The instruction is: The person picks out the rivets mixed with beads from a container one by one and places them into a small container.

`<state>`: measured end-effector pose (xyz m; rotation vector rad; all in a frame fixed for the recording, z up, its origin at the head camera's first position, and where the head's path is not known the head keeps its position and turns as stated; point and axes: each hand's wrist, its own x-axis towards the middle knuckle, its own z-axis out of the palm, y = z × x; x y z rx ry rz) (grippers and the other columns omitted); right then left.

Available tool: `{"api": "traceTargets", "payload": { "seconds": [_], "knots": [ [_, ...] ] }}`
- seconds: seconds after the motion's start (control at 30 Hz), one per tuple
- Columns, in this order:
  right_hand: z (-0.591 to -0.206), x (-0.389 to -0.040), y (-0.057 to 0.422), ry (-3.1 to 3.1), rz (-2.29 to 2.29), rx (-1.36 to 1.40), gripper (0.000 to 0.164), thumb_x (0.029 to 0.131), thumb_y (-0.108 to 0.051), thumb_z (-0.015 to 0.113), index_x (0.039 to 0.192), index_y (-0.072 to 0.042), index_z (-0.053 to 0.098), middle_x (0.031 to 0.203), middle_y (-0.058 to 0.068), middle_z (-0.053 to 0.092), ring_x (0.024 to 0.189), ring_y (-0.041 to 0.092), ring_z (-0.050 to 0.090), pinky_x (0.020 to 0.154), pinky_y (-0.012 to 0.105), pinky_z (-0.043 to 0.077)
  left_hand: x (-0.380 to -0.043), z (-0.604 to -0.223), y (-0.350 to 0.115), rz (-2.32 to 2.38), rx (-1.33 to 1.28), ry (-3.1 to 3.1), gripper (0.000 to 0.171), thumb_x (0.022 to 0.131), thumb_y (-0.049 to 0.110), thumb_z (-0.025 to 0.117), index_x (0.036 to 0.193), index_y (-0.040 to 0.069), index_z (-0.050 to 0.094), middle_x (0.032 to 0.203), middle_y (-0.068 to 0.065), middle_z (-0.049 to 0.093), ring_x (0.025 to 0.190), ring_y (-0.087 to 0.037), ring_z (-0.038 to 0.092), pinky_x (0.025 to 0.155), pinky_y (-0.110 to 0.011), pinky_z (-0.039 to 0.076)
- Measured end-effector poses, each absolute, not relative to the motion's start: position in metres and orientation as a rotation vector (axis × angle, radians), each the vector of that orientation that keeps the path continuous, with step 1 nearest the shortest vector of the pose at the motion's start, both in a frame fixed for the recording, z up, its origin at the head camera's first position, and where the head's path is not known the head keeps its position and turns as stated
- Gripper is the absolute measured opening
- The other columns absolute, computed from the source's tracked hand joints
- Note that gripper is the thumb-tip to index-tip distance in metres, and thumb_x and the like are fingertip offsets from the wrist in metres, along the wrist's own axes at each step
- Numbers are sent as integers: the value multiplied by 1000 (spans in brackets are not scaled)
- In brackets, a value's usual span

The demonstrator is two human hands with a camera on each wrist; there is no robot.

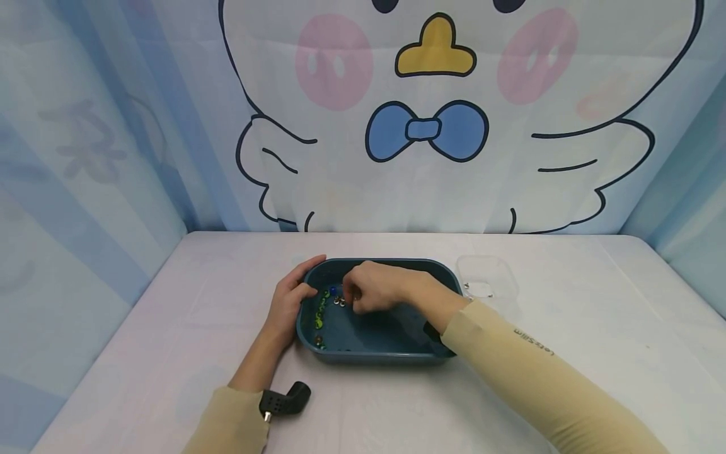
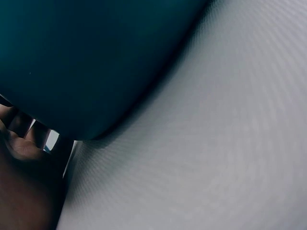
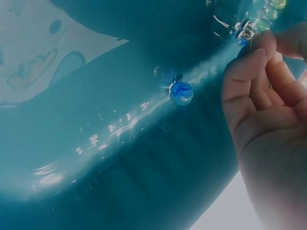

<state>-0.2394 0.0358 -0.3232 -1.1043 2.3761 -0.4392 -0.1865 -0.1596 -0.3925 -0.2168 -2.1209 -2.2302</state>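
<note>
A dark teal basin (image 1: 380, 358) with rounded corners stands on the table. My left hand (image 1: 283, 306) grips its left rim, thumb over the edge and fingers along the outside wall. Reaching inside, my right hand (image 1: 377, 287) has curled fingers, thumb and fingertips together; anything pinched there is hidden. Small silver pieces (image 1: 339, 301) lie beside its fingertips. Green marbles (image 1: 320, 312) form a line along the basin's left side, with a dark blue marble (image 1: 333, 291) near them. A clear marble with a blue swirl (image 3: 181, 92) rests against the inner wall in the right wrist view.
A clear plastic box (image 1: 489, 277) with small shiny bits at it stands behind and right of the basin. White cloth (image 1: 368, 410) covers the table. A printed curtain (image 1: 425, 183) hangs behind it. A black wrist camera (image 1: 286, 398) juts from the left sleeve.
</note>
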Motion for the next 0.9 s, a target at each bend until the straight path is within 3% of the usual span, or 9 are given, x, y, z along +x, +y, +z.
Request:
{"api": "traceTargets", "payload": {
  "seconds": [0.37,0.9],
  "knots": [
    [-325,-243,37,2351,-522,-1155,14,94,-5,62,105,-8,70,92,-4,65,81,12,59,76,27,50,-186,-392,-159,-2199,-217,-2148,64,83,-7,41,146,-1,50,152,-13,46,141,-24,38,116,-44,25],
    [-319,-245,41,2343,-647,-1197,8,95,-6,62,98,-7,70,87,-3,64,78,11,59,75,26,50,-187,-391,-159,-2194,-203,-2160,65,82,-6,41,146,1,50,153,-12,45,142,-23,37,117,-45,24]
  ]
}}
